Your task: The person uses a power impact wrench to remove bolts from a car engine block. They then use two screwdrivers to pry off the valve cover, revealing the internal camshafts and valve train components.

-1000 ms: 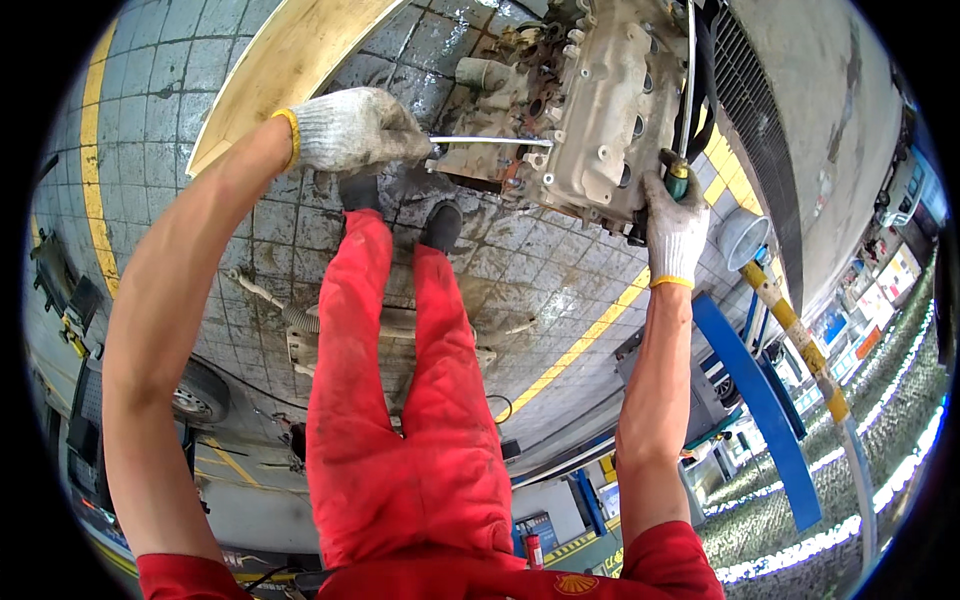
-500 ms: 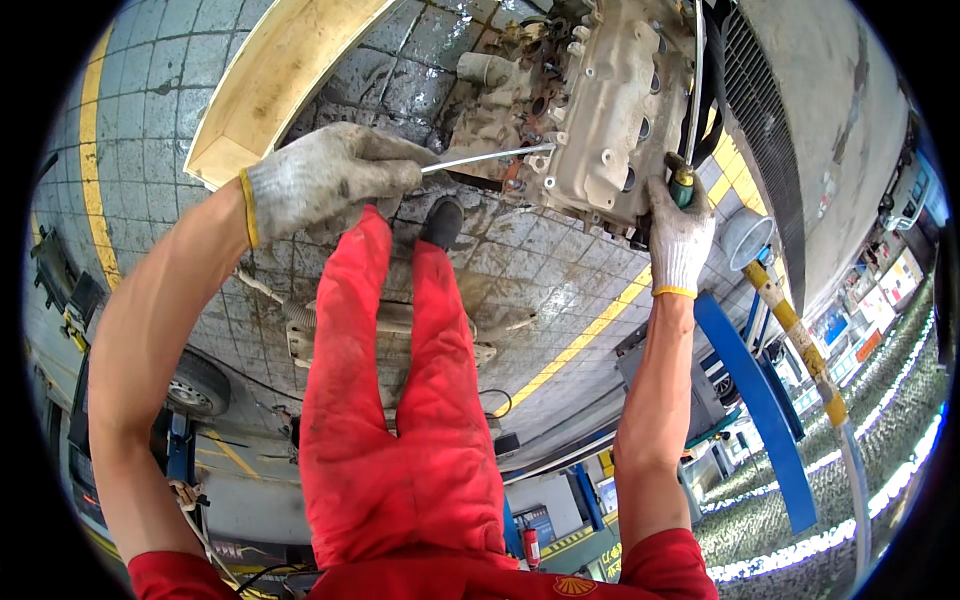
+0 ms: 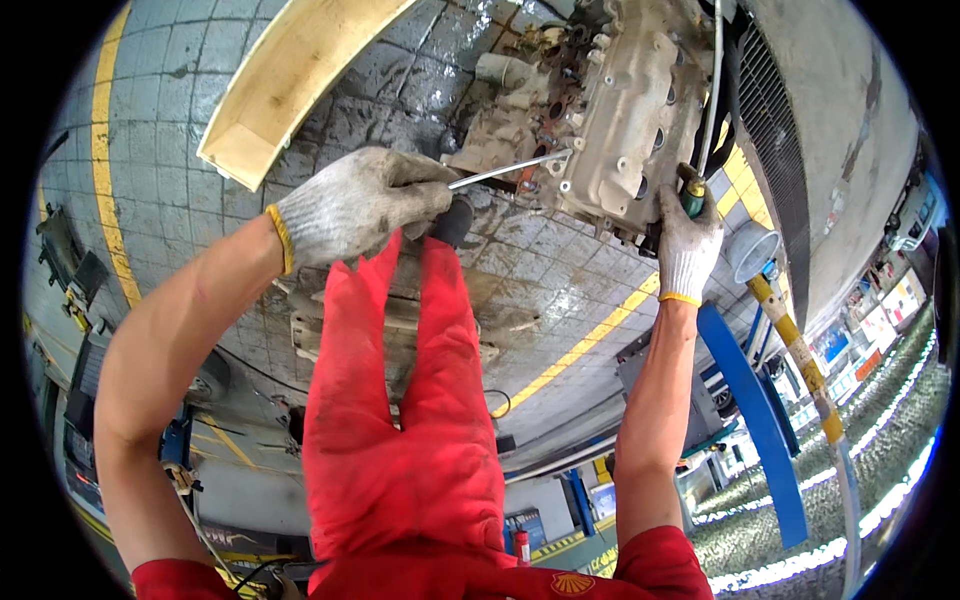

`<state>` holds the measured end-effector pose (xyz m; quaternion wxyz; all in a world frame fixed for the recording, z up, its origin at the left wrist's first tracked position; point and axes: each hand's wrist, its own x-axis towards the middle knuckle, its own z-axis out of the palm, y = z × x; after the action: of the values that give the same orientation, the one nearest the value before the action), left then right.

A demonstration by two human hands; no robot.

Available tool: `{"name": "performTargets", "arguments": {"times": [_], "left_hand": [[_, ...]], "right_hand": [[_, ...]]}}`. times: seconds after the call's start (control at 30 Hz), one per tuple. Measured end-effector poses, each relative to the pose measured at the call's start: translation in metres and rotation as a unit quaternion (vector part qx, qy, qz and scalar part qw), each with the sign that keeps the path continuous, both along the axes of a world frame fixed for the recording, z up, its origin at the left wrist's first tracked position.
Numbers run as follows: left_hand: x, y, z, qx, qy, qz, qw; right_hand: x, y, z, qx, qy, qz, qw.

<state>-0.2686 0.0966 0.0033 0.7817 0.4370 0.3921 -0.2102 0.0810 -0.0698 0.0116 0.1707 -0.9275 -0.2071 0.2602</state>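
Both hands wear grey-white work gloves with yellow cuffs. My left hand (image 3: 360,205) is closed around a thin metal rod (image 3: 508,171), whose handle end is hidden in the glove. The rod's far end reaches the near left edge of the tan valve cover (image 3: 622,125) on a dirty engine (image 3: 510,130); I cannot tell whether it touches. At the engine's near right corner, my right hand (image 3: 690,245) grips a long screwdriver (image 3: 692,198) by its green handle. Its long shaft points away from me, alongside the engine's right side.
A pale open trough (image 3: 250,145) lies on the tiled floor to the left. A black grille (image 3: 775,130) borders the engine's right. A grey funnel-like cup (image 3: 752,250), a yellow-and-white pole (image 3: 795,335) and a curved blue piece (image 3: 755,420) stand right of my forearm. My shoe (image 3: 452,222) is near the engine.
My left hand has moved right and slightly down with the rod, whose tip stays by the valve cover's edge. The whole view has shifted slightly; my right hand keeps its grip on the screwdriver.
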Motion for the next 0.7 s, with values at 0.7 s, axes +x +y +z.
{"name": "performTargets", "arguments": {"times": [0.7], "left_hand": [[-0.005, -0.169, -0.019, 0.14, -0.125, 0.179, 0.966]], "right_hand": [[-0.019, 0.007, -0.021, 0.011, -0.068, 0.025, 0.997]]}}
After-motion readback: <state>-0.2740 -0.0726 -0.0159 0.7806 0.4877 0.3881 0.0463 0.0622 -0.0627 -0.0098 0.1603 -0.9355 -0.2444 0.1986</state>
